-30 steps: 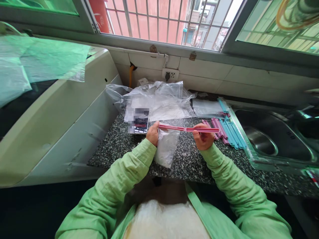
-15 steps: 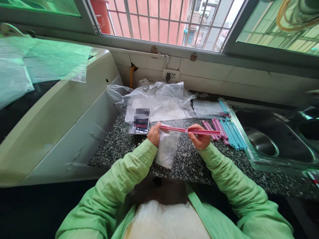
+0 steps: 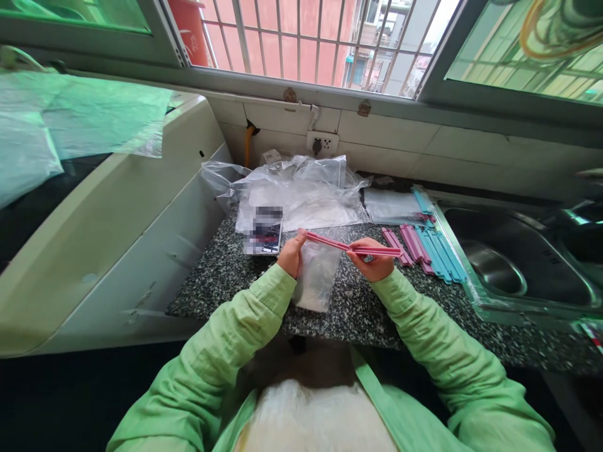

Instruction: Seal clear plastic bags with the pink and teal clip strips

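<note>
Left hand: fingers pinch the near end of a pink sealing clip at the mouth of a small clear bag.
Right hand: fingers pressed around the clip's middle.
Bag: hangs from the clip just above the speckled worktop.
Spare pink and blue clips: near, by the sink.
Risk: the bag's mouth may slip free if the pinch loosens.
Change: the right hand has slid inward along the clip.
</note>
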A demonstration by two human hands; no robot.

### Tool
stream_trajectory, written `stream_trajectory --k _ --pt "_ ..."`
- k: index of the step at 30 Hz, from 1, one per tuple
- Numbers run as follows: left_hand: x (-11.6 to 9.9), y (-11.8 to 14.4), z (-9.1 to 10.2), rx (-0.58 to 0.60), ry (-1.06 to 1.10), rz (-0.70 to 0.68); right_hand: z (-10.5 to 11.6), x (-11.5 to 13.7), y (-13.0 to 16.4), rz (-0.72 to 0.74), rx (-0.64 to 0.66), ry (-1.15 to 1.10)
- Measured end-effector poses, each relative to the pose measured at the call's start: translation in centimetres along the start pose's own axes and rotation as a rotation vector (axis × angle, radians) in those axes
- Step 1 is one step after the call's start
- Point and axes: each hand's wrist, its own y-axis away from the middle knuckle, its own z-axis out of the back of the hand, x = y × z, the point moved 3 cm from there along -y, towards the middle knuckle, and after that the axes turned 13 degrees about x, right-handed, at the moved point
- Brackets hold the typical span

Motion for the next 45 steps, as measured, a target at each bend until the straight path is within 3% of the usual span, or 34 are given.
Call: stream_trajectory --k 3,9,20,27,34,37,40,45 --pt "-0.5 0.2 -0.8 0.080 0.157 0.053 0.3 -0.2 0.1 -0.024 -0.062 0.008" --pt "-1.3 0.7 -1.1 0.100 0.224 0.124 0.9 -1.4 0.1 -0.118 -0.191 0.059" --pt "-1.4 1.0 -1.2 0.163 0.254 0.121 -1.1 -1.6 0.0 -0.053 -0.019 0.028" --pt "-1.0 0.8 -1.5 0.164 0.290 0.200 -0.6 -0.8 0.4 -0.010 -0.066 -0.006" --pt "-1.4 1.0 -1.2 0.172 0.417 0.161 -0.8 -1.8 0.4 -0.066 -0.072 0.051" --pt "-1.6 1.2 -1.2 0.195 0.438 0.154 -1.6 -1.7 0.2 0.001 -0.033 0.045" --pt "-1.5 1.1 -1.3 0.200 0.435 0.181 -2.0 -1.2 0.1 0.058 -0.005 0.023" --pt "-0.7 0.7 -1.2 0.181 0.348 0.198 -1.4 -0.6 0.3 0.021 -0.048 -0.021"
